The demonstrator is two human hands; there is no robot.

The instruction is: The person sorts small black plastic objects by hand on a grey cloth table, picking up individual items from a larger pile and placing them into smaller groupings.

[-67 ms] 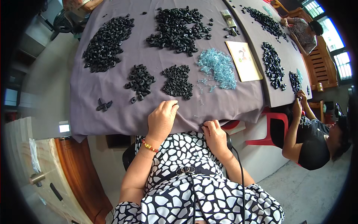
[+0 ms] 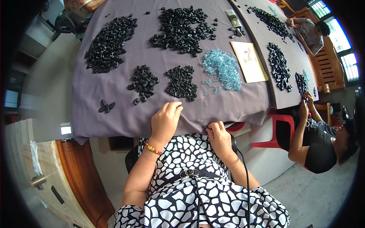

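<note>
My left hand [image 2: 165, 121] rests at the near part of the grey tablecloth, thumb and fingers pinched together. A small dark bit shows at its fingertips, too little to name. My right hand [image 2: 219, 137] is at the table's front edge, fingers curled and pressed together; what they hold, if anything, is hidden. A loose small spring [image 2: 200, 120] lies on the cloth between my hands. Just beyond my left hand is a pile of short black hollow plastic pieces [image 2: 181, 84]. A heap of bluish small springs [image 2: 222, 70] lies beyond my right hand.
More black pieces form piles at the left [image 2: 110, 45], far middle [image 2: 180, 30] and left of centre [image 2: 142, 81]. Three joined-looking dark pieces [image 2: 107, 106] lie near left. A pale booklet [image 2: 249, 62] and a tube [image 2: 234, 21] lie at right. A co-worker [image 2: 317, 142] sits at the adjoining table.
</note>
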